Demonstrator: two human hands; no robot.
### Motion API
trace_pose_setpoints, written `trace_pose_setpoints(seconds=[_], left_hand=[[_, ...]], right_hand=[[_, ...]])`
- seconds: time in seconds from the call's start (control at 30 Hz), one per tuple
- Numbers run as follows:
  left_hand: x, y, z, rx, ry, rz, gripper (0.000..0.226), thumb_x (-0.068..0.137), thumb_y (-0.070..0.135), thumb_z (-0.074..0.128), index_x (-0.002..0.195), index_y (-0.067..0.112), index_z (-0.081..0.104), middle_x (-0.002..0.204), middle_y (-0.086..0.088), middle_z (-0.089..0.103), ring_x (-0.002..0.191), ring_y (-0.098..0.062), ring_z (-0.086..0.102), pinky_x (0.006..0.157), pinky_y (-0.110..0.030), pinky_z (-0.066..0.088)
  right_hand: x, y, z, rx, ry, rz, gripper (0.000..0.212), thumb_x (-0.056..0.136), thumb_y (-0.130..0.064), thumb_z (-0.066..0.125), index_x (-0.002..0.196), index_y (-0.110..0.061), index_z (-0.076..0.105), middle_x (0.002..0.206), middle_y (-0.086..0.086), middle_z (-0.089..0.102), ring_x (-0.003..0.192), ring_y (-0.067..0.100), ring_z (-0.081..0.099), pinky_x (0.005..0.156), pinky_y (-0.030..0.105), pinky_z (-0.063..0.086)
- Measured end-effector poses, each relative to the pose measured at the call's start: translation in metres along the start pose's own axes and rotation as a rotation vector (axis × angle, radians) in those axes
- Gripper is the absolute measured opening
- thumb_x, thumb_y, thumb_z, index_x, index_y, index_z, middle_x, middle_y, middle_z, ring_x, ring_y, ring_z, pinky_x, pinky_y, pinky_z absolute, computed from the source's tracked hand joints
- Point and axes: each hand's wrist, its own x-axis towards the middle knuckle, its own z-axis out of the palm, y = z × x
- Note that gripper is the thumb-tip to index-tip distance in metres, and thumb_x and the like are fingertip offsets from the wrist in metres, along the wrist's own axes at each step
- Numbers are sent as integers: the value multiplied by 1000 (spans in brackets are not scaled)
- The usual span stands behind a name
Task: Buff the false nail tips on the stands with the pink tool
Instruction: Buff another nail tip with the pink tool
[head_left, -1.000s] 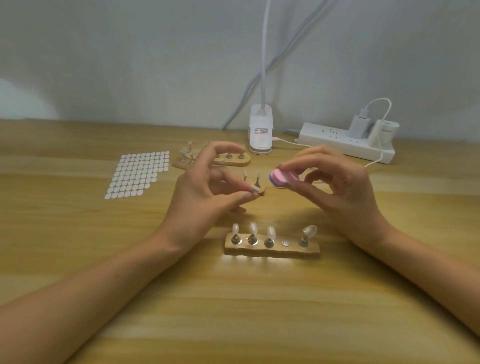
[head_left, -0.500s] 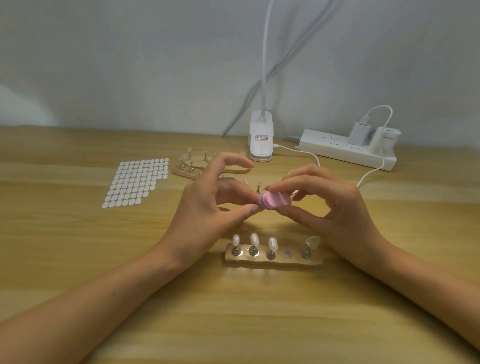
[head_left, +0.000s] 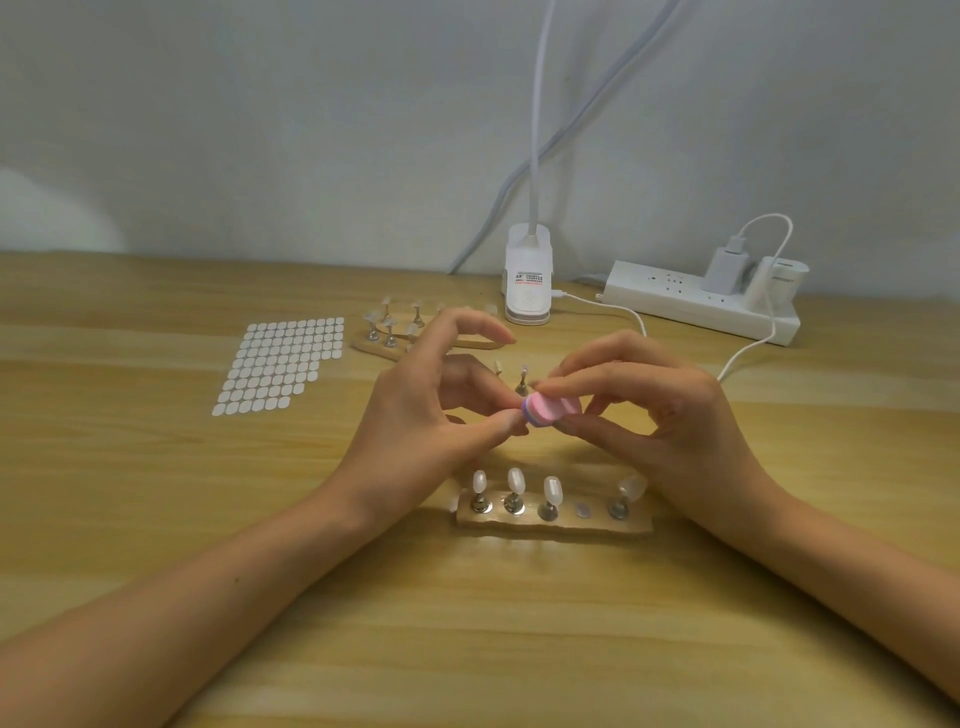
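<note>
The buffer (head_left: 550, 408) is a small pink block with a purple band at one end. I judge it light and slightly spongy, so it wants a gentle hold by its long sides, leaving the working face free. The tips (head_left: 516, 480) are thin, glossy plastic on slim metal pins. I expect them to be slippery and easy to flick off or crack, so each is better steadied by its pin or edges than squeezed flat.

My right hand (head_left: 670, 421) pinches the buffer between thumb below and fingers on top, holding it in the air above the worktop (head_left: 467, 623), well over the near stand (head_left: 597, 525). My left hand (head_left: 415, 415) has thumb and a fingertip pressed together right at the buffer's purple end, with the forefinger arched up and clear. They pinch something tiny that is nearly hidden. I take it to be a tip, since one spot on the near stand shows only a bare disc. Four tips stand on that stand, three side by side at the left and one at the right end, leaning.

A second stand (head_left: 374, 347) with more tips lies beyond the left hand. A sticker sheet (head_left: 283, 364) is to its left, and a lamp clip (head_left: 527, 280) and power strip (head_left: 701, 306) sit at the back.
</note>
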Motion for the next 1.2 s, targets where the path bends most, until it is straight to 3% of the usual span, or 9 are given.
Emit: trace_pose_setpoints(seconds=[0.1, 0.23, 0.4, 0.57, 0.87, 0.97, 1.2], left_hand=[[0, 0, 0, -34, -1, -12, 48, 81, 9, 82, 112, 28, 52, 84, 2, 78, 84, -14, 76, 64, -37, 57], [1, 0, 0, -156, -20, -54, 48, 79, 9, 82, 113, 23, 52, 87, -5, 78, 82, -20, 76, 55, -26, 56], [1, 1, 0, -136, -32, -48, 47, 72, 23, 83, 108, 23, 52, 87, -2, 78, 83, -18, 76, 55, -25, 56], [0, 2, 1, -158, -34, -70, 46, 72, 24, 81, 104, 20, 49, 88, -3, 78, 83, -19, 77, 56, -26, 57], [2, 1, 1, -132, -39, -57, 43, 79, 9, 81, 104, 22, 48, 89, -2, 78, 84, -16, 76, 56, -23, 55], [2, 2, 1, -155, -56, -74, 46, 75, 17, 82, 107, 20, 49, 89, -3, 78, 84, -16, 76, 56, -23, 55], [1, 2, 1, -143, -51, -70, 49, 78, 2, 83, 111, 20, 50, 84, -5, 78, 80, -20, 76, 52, -24, 54]], right_hand=[[-1, 1, 0, 27, 19, 51, 22, 85, -16, 73, 106, -11, 76, 101, 5, 69, 91, 25, 66, 69, 41, 55], [1, -1, 1, 12, 8, 47, 22, 87, -23, 71, 106, -14, 76, 98, 4, 69, 91, 22, 66, 73, 40, 55], [3, -3, 0, 68, -17, 77, 23, 85, -26, 70, 107, -18, 74, 99, 5, 69, 93, 23, 66, 80, 40, 56], [3, -2, -1, 96, 17, 124, 25, 84, -25, 71, 107, -15, 75, 99, 8, 68, 92, 23, 67, 80, 41, 57], [2, 0, -1, 99, 7, 106, 25, 85, -22, 71, 108, -12, 75, 102, 7, 69, 95, 26, 68, 82, 39, 58], [3, 0, -1, 104, 21, 135, 25, 84, -21, 72, 107, -12, 76, 102, 6, 71, 95, 25, 68, 81, 43, 58], [3, -3, -1, 57, 25, 110, 25, 84, -25, 71, 107, -18, 75, 99, 5, 70, 92, 22, 68, 80, 37, 58]])
